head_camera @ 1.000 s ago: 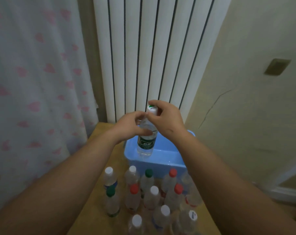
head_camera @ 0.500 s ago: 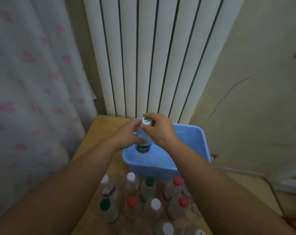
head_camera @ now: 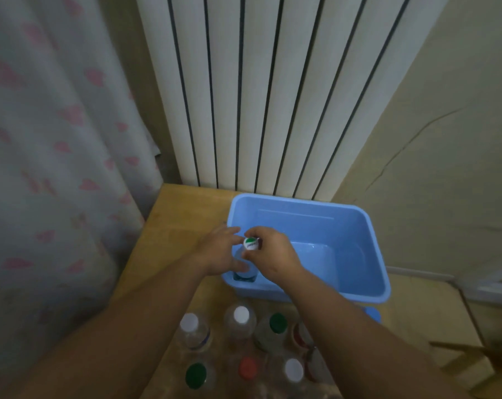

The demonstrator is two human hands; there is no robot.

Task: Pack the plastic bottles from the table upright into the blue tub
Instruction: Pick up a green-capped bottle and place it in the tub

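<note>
A clear plastic bottle (head_camera: 245, 272) with a white and green cap stands upright in the near left corner of the blue tub (head_camera: 370, 254). My left hand (head_camera: 219, 253) grips its body from the left. My right hand (head_camera: 270, 254) holds its neck just under the cap. Apart from this bottle the tub holds nothing. Several more clear bottles (head_camera: 241, 319) with white, green and red caps stand upright on the wooden table (head_camera: 169, 226) in front of the tub, between my forearms.
A white ribbed radiator (head_camera: 273, 96) rises right behind the tub. A pale curtain with pink hearts (head_camera: 57, 154) hangs at the left of the table. A cracked beige wall (head_camera: 445, 139) stands at the right, with floor below it.
Both hands have lowered the bottle from above the tub's rim down into its near left corner. My view has tilted downward, so the tub's inside now shows.
</note>
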